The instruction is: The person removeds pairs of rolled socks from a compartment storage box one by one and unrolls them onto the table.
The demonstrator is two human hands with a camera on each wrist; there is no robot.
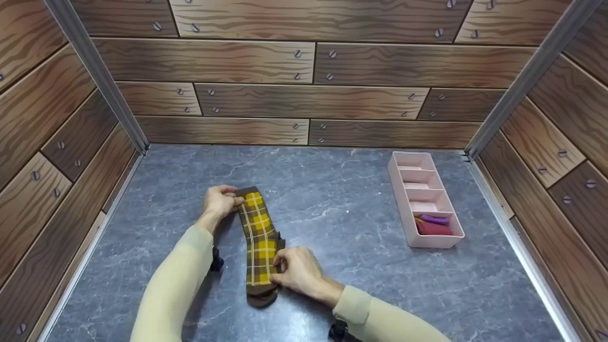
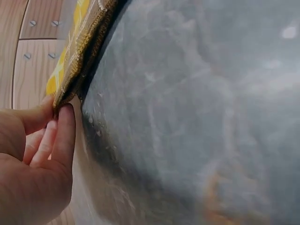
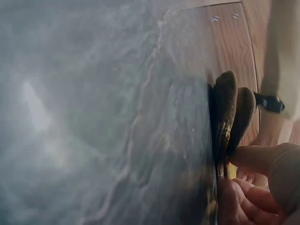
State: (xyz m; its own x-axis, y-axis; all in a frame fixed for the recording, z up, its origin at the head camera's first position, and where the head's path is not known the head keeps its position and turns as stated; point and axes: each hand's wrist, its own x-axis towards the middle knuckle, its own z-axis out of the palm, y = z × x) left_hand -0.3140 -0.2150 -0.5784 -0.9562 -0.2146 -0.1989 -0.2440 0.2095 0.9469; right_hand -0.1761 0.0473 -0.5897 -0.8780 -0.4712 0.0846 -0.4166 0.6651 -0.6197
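A pair of brown and yellow plaid socks lies stacked on the grey table, cuffs away from me and brown toes towards me. Near the cuff, my left hand pinches the left edge between thumb and fingers; the left wrist view shows this left hand with the knit edge in its fingertips. My right hand pinches the right edge of the socks close to the toes. In the right wrist view, two brown toe ends stick out past the right hand, one over the other.
At the right stands a pink box divided into compartments. Its nearest compartment holds a rolled red item and a purple one. Wood-patterned walls with metal corner rails enclose the marbled grey table at the back and sides.
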